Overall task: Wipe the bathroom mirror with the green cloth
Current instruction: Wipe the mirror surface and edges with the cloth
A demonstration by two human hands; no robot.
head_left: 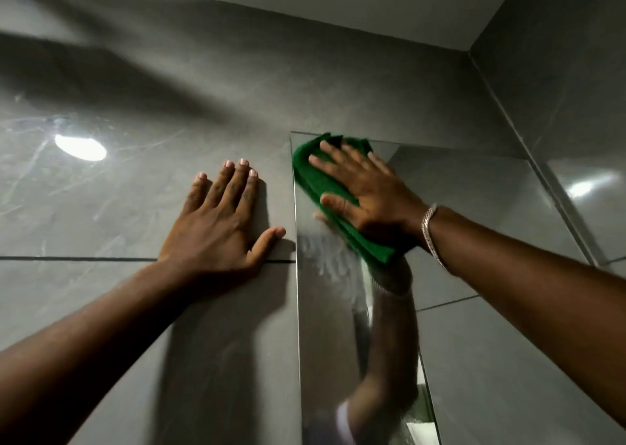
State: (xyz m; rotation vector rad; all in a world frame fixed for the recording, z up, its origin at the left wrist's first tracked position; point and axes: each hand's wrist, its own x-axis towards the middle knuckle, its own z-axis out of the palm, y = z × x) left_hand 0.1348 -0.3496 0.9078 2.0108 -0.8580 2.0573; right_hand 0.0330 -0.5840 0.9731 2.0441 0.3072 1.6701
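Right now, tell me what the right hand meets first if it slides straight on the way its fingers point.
The right hand, flat on the green cloth, points up-left; it would likely cross the mirror edge onto the grey wall tile.

The right hand (367, 190) hides much of the green cloth (316, 177); the mirror (325, 309) runs off the bottom edge.

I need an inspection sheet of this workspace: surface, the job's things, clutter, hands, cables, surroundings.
Surface: mirror on the wall, hazy smears below the cloth.
Job's things: green cloth pressed flat at the mirror's upper left corner.
Clutter: nothing seen.
Hands: right hand spread on the cloth, bracelet at the wrist; left hand flat on the wall tile, holding nothing.
Cables: nothing seen.
Surroundings: grey glossy tiles, lamp reflection, ceiling.
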